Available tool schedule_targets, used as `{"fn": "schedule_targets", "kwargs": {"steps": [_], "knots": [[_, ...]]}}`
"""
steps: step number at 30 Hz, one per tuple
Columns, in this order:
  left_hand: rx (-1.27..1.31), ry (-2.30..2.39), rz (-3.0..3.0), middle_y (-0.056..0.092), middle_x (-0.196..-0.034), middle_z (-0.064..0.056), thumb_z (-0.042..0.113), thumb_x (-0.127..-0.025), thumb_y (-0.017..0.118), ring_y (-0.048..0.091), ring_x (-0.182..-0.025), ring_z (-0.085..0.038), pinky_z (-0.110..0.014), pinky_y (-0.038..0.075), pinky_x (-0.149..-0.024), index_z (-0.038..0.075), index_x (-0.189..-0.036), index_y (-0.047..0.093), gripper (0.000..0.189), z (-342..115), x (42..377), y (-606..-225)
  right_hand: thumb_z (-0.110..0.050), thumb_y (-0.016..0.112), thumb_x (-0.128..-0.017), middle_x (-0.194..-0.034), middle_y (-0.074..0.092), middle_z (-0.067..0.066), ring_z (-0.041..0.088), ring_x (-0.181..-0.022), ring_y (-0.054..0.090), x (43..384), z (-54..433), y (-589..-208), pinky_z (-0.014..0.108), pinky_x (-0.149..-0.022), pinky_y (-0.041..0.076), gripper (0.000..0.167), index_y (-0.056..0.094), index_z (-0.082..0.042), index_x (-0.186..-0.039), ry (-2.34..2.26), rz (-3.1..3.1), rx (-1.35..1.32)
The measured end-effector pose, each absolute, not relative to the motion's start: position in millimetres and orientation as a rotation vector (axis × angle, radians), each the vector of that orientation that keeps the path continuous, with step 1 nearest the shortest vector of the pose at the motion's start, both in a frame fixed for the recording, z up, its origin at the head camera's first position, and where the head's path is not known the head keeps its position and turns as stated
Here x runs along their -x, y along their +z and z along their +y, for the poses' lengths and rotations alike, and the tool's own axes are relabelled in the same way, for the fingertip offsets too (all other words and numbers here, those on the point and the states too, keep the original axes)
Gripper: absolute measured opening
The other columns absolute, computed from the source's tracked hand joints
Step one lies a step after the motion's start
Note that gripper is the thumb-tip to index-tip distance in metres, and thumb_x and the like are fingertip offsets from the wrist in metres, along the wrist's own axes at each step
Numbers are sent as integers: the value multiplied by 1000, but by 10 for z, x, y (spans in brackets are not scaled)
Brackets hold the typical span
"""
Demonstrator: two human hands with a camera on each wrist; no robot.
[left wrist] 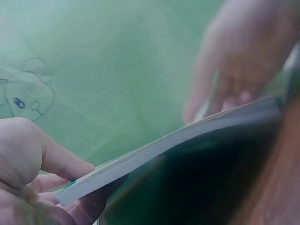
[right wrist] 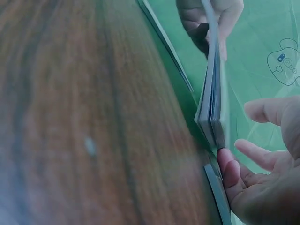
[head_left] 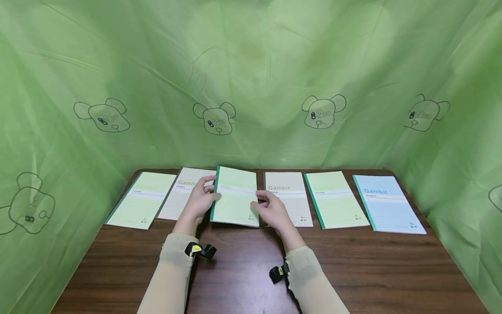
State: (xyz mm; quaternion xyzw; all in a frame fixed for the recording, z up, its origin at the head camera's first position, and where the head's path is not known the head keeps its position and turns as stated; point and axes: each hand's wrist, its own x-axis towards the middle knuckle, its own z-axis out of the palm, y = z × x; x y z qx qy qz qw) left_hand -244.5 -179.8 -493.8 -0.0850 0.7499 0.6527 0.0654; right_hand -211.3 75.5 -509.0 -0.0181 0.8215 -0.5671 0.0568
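Note:
A pale green notebook point(head_left: 237, 198) with a dark green spine is raised and tilted above the table's back half. My left hand point(head_left: 199, 201) pinches its spine side, the thumb on the cover and fingers beneath, as the left wrist view shows on the notebook's edge point(left wrist: 140, 161). At the opposite side is my right hand point(head_left: 274, 211). The right wrist view has this right hand point(right wrist: 267, 180) with its thumb apart from the cover and lower fingers at the notebook's bottom corner. There the notebook's pages point(right wrist: 213, 105) look slightly parted.
On the brown wooden table point(head_left: 235, 266), a green notebook point(head_left: 139, 200) and a greyish one point(head_left: 176, 205) lie left. Another greyish notebook point(head_left: 292, 203), a green one point(head_left: 337, 200) and a blue one point(head_left: 388, 205) lie right. Green curtain point(head_left: 266, 148) surrounds the table.

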Motion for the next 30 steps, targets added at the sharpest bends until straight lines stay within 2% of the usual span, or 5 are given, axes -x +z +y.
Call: {"fn": "schedule_targets", "kwargs": {"steps": [8, 11, 16, 20, 30], "knots": [[166, 2170, 2136, 66, -138, -16, -4, -103, 65, 71, -103, -25, -33, 59, -81, 20, -162, 46, 67, -1778, 2387, -4705, -26, 73, -105, -149, 64, 21, 37, -131, 62, 2103, 823, -4948, 52, -105, 55, 56, 57, -12, -157, -1915, 2282, 60], [159, 2246, 2087, 66, -135, -16, -6, -103, 64, 71, -99, -23, -33, 60, -78, 19, -161, 46, 66, -1736, 2364, -4641, -25, 76, -105, -151, 62, 23, 38, -135, 62, 2118, 864, -4919, 52, -104, 56, 62, 52, -16, -162, -1972, 2219, 54], [129, 2293, 2068, 65, -139, -18, -8, -103, 62, 71, -102, -22, -32, 60, -79, 17, -163, 44, 67, -1639, 2329, -4586, -16, 78, -102, -140, 61, 21, 25, -116, 64, 2164, 958, -4885, 35, -95, 57, 72, 47, -23, -166, -2083, 2173, 102], [99, 2198, 2125, 65, -140, -16, -2, -105, 64, 70, -96, -21, -31, 54, -72, 18, -164, 41, 67, -1567, 2317, -4600, -10, 77, -101, -134, 60, 19, 16, -97, 58, 2162, 1070, -4841, 25, -85, 54, 69, 50, -18, -164, -2099, 2177, 148], [71, 2022, 2262, 65, -141, -17, -4, -100, 67, 64, -86, -26, -44, 52, -72, 14, -165, 38, 73, -1279, 2267, -4622, -8, 77, -102, -140, 66, 24, 28, -111, 64, 2147, 1346, -4746, 32, -89, 54, 63, 56, -14, -160, -1858, 2371, 103]]}}
